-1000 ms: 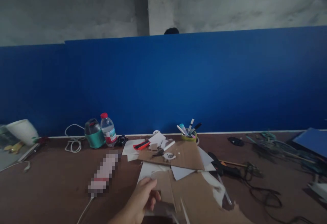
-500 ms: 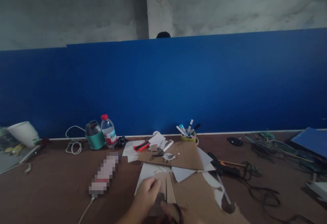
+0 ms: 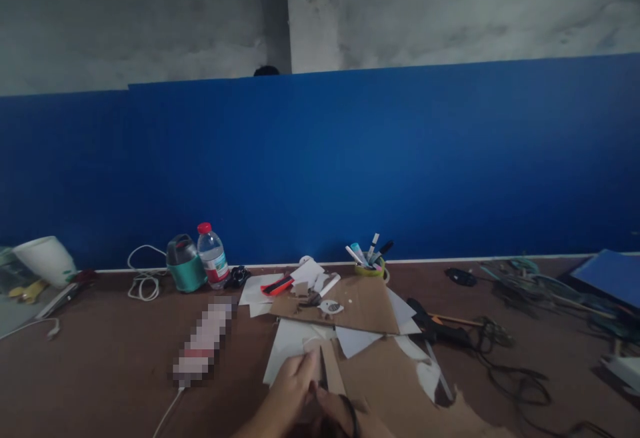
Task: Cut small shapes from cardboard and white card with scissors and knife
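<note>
Fingers of the right hand (image 3: 337, 413), at the bottom middle of the frame, are curled tight around grey metal scissors with a dark round handle (image 3: 323, 371). Their blade points up the frame, right beside the left hand (image 3: 287, 385). That hand's thumb and first finger sit close together, but I cannot tell if they pinch anything. Just right of the blade, a thin tan cardboard strip (image 3: 332, 361) shows. Next to it, a big brown cardboard sheet with a torn edge (image 3: 383, 378) lies flat on the dark reddish-brown worktop (image 3: 100, 358).

Higher up, near the middle, a smaller brown cardboard sheet (image 3: 370, 301) has a little white leaf-shaped piece with black marks (image 3: 331, 307) on it. A red and black cutter (image 3: 277, 285) is at its left end. Behind it stands a yellow-green round holder (image 3: 369, 270) full of pens.

Left of the middle is a clear plastic bottle with a red cap (image 3: 213, 255). Its label is red, white and blue, with writing too small to read. Below it, blurry squares cover a long pinkish thing (image 3: 200, 348), so any words there cannot be read. A white cord (image 3: 169, 410) runs down from it.
</note>
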A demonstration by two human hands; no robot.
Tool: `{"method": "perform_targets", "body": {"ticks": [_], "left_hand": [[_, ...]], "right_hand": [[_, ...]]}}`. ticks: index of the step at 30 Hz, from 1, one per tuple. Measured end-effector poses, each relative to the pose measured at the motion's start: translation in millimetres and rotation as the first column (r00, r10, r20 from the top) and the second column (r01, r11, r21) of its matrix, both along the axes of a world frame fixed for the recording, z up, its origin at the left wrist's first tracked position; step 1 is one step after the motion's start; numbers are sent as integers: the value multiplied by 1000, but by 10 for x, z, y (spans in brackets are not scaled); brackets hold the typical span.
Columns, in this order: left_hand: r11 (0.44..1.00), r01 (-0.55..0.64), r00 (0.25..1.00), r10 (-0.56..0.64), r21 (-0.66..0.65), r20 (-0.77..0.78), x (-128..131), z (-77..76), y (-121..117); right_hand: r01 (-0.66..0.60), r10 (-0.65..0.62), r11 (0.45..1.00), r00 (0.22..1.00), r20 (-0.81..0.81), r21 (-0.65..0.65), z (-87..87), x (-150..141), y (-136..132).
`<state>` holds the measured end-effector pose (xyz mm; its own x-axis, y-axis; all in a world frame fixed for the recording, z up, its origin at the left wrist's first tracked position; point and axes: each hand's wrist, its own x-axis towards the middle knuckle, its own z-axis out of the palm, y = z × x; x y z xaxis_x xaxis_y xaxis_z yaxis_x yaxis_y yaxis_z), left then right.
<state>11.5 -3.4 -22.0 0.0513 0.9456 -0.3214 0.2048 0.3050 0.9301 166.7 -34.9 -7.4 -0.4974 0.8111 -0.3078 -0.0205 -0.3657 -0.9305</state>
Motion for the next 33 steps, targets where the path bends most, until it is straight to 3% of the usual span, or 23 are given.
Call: {"method": "perform_targets", "body": {"ticks": [5,9,12,14,17,20,23,27,33], "left_hand": [[1000,-2,999,2,-11,-40,22,-35,61],[1000,-25,999,25,-8,21,28,-41,93],[999,-21,1000,21,32,2,20,-38,92],[998,-31,999,34,58,-38,4,-57,99],[998,-42,995,45,37,-87,-26,-110,127],[999,-41,996,42,19,-77,-38,-118,146],[997,-39,999,36,-69,-36,-18,-50,136],[979,25,997,-10,-202,75,22,42,110],[970,-2,998,18,-245,66,42,159,102]], "right_hand": [[-46,58,987,996,72,-157,106,76,14],[-54,32,948,997,-75,-313,148,52,25],[-56,-30,927,974,-225,-370,181,-35,47],[-40,-60,920,969,-239,-390,160,-92,60],[2,-64,939,983,-171,-343,50,-116,74],[-5,-22,980,990,-137,-198,-54,-64,87],[1,5,996,998,67,-89,-55,-9,92],[66,-74,997,964,257,39,-11,-3,96],[12,5,992,991,136,-126,-50,1,181]]}}
